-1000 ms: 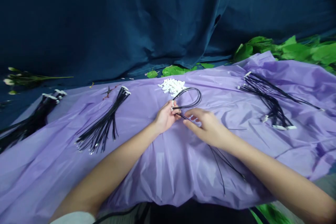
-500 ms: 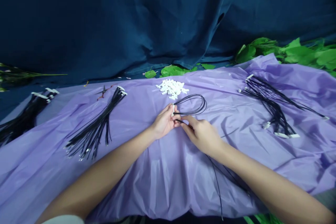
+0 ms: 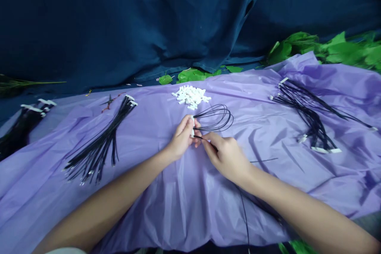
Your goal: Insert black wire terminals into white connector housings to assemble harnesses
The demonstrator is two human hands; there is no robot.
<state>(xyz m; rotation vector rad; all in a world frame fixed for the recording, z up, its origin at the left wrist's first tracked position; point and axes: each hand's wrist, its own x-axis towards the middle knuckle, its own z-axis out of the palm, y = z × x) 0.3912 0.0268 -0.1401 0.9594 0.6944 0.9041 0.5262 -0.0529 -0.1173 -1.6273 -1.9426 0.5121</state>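
My left hand [image 3: 182,139] pinches a small white connector [image 3: 192,125] at the middle of the purple sheet [image 3: 166,190]. Several thin black wires [image 3: 218,117] loop out of that connector to the right. My right hand [image 3: 226,154] pinches one black wire end and holds it against the connector. More loose black wires [image 3: 245,214] trail from under my right wrist toward the near edge. A small heap of white connectors [image 3: 191,96] lies just beyond both hands.
A bundle of black wires [image 3: 101,139] lies left of my hands, and another with white connectors [image 3: 309,117] lies right. A third dark bundle [image 3: 22,125] sits at the far left edge. Green leaves [image 3: 327,49] and dark blue cloth [image 3: 149,24] line the back.
Both hands have stayed together at the connector. The right hand has drawn closer to the left, bringing a wire end up to the connector. The camera view has shifted slightly.
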